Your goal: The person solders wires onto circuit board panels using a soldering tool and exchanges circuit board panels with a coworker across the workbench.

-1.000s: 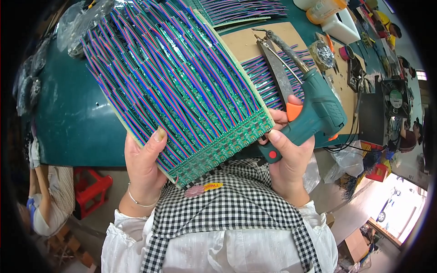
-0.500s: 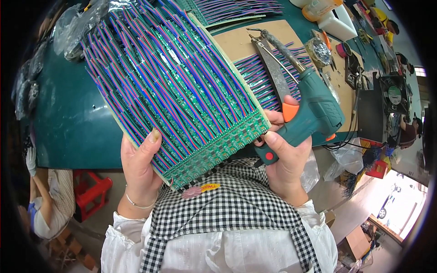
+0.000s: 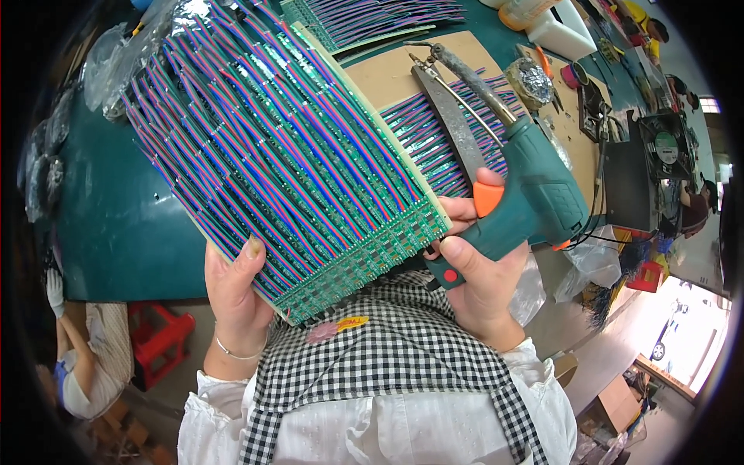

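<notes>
A wide green circuit board panel [image 3: 364, 256], covered in rows of red, blue and dark wires, is tilted up in front of me. At its lower left edge my left hand [image 3: 235, 287] grips it, thumb on top and fingers hidden beneath. My right hand [image 3: 488, 283] is closed round the grip of a green soldering gun [image 3: 546, 190] with an orange trigger. The same hand's fingers also touch the panel's lower right corner. The gun's metal barrel and thin solder feed tube point away toward the far side, over another wired panel [image 3: 411, 128].
More wired boards [image 3: 372, 19] lie at the far side of the green table [image 3: 116, 225]. To the right are a foil-wrapped lump [image 3: 531, 83], a wire spool [image 3: 575, 75] and a small fan [image 3: 668, 149]. Clear plastic bags [image 3: 108, 66] sit far left. A gloved co-worker's hand [image 3: 54, 293] shows at the left, near a red stool [image 3: 159, 341].
The panel and the soldering gun appear slightly farther left. Both hands keep their hold.
</notes>
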`<state>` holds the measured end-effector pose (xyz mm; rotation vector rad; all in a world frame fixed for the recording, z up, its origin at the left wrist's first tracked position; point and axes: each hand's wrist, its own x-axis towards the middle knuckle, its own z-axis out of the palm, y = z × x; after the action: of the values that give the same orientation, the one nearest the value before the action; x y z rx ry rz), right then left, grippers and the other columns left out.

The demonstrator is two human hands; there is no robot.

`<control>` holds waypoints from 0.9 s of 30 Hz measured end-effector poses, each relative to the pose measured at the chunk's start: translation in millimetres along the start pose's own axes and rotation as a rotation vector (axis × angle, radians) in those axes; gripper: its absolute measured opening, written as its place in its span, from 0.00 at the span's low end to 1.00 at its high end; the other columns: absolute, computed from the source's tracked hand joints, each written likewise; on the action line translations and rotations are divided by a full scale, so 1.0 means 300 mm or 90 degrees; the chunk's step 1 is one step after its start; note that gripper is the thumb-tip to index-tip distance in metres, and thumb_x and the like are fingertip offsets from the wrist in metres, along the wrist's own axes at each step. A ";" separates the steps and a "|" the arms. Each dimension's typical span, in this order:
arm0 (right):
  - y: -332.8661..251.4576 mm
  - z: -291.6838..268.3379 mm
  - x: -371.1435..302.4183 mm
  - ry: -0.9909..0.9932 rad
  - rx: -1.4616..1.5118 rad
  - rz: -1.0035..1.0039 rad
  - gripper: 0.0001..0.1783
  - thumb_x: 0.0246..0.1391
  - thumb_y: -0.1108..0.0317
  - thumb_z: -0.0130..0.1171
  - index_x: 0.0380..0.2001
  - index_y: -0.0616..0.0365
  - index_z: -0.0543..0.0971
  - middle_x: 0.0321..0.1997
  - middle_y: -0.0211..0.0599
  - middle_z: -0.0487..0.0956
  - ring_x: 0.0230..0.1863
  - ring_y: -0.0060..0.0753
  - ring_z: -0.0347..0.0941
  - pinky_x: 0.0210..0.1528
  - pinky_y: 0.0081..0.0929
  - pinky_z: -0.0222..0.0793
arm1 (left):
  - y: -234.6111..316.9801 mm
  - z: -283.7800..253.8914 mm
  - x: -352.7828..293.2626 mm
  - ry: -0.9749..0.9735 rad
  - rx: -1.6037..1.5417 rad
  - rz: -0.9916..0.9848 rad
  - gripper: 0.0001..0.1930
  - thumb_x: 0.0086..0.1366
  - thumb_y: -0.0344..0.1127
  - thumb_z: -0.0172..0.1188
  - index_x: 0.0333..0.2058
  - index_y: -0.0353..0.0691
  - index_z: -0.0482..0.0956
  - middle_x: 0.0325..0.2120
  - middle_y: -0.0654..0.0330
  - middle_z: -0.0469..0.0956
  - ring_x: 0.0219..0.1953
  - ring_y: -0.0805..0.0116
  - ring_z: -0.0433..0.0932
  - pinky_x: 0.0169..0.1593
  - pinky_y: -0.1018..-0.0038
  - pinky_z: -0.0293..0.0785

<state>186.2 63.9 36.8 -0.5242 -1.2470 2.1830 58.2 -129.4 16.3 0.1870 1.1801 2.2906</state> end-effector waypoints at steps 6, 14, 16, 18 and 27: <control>-0.013 0.018 -0.008 0.010 -0.007 0.014 0.40 0.43 0.76 0.64 0.57 0.62 0.55 0.43 0.51 0.75 0.38 0.34 0.77 0.34 0.23 0.76 | -0.025 -0.026 0.007 -0.007 -0.038 -0.019 0.28 0.61 0.27 0.53 0.58 0.33 0.54 0.51 0.50 0.68 0.52 0.57 0.71 0.55 0.62 0.69; -0.011 0.011 -0.006 0.027 -0.030 0.025 0.42 0.42 0.72 0.67 0.58 0.62 0.54 0.43 0.49 0.76 0.37 0.32 0.77 0.32 0.20 0.75 | -0.032 -0.023 0.013 -0.016 -0.024 -0.006 0.28 0.61 0.27 0.54 0.58 0.32 0.54 0.52 0.50 0.67 0.52 0.57 0.71 0.55 0.62 0.69; -0.008 0.007 -0.005 0.029 -0.024 0.031 0.42 0.43 0.72 0.66 0.58 0.62 0.54 0.43 0.50 0.75 0.37 0.32 0.77 0.32 0.20 0.75 | -0.030 -0.016 0.011 -0.020 -0.018 0.002 0.28 0.61 0.28 0.54 0.58 0.32 0.54 0.52 0.50 0.67 0.52 0.57 0.71 0.55 0.63 0.69; -0.008 0.002 -0.007 0.029 -0.022 0.027 0.42 0.43 0.72 0.66 0.58 0.62 0.54 0.43 0.50 0.75 0.37 0.32 0.77 0.32 0.20 0.75 | -0.021 0.001 0.000 -0.009 0.010 0.009 0.28 0.61 0.28 0.55 0.57 0.32 0.55 0.51 0.50 0.68 0.51 0.58 0.71 0.55 0.64 0.69; 0.003 -0.007 -0.006 0.024 -0.003 0.033 0.38 0.45 0.76 0.63 0.57 0.62 0.55 0.42 0.51 0.75 0.36 0.31 0.77 0.33 0.22 0.76 | 0.005 0.044 -0.020 0.047 0.052 0.035 0.26 0.58 0.29 0.58 0.53 0.31 0.59 0.44 0.52 0.73 0.45 0.63 0.76 0.49 0.68 0.73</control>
<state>188.6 63.8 35.0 -0.6023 -1.2315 2.2029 67.5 -123.9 26.2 0.1694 1.3219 2.3167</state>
